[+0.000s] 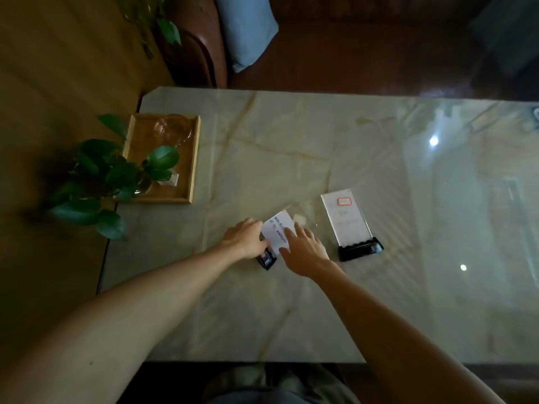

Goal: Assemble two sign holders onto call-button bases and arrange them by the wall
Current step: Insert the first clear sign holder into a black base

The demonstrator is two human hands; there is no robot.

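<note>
Right of the wooden tray (191, 158), on the marble table (291, 310), the left hand (246, 239) curls closed on a black call-button base (267, 260); the right hand (304, 253), fingers spread open, rests on the white sign holder (277, 228) above that base; farther right, an assembled sign holder (347, 221) stands in its own black base (361, 249).

Left hand (246, 239) grips black base (267, 259), right hand (303, 250) flat on its white sign holder (277, 231). Second assembled holder (347, 221) stands right. Wooden tray (192, 158) far left on marble table (291, 301).
</note>
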